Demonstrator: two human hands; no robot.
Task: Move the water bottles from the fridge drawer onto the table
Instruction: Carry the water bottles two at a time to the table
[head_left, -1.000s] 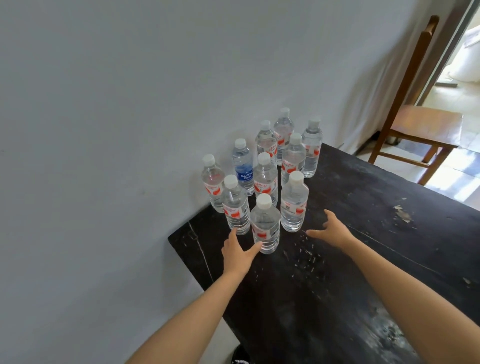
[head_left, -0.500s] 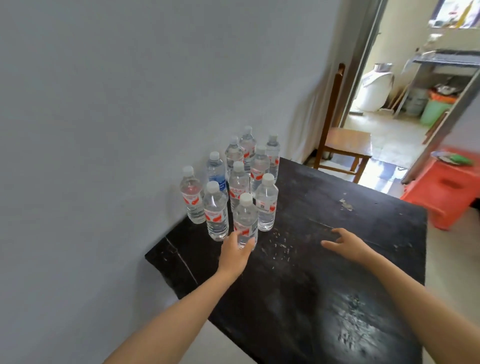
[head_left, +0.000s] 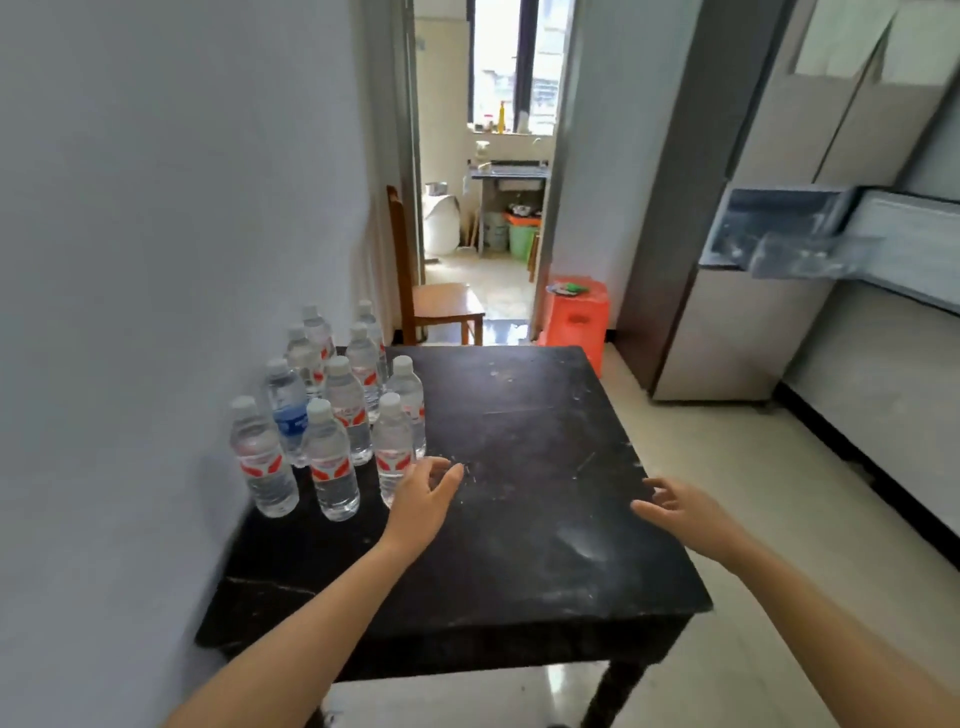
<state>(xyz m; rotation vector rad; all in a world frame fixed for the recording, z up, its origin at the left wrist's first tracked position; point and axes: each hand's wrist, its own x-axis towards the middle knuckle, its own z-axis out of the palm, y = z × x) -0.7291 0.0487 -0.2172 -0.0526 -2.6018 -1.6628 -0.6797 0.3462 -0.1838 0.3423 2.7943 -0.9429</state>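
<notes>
Water bottles (head_left: 330, 462), red labels, one blue

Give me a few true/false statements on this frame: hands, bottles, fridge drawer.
1. The left hand and the right hand both hold nothing. True.
2. All the water bottles have red labels. False: the blue-label bottle stands among them.
3. The water bottles lie on their sides on the table. False: they stand upright, clustered by the wall.
4. The fridge drawer is pulled out. True.
5. The orange stool sits on the table. False: it stands on the floor beyond it.
</notes>
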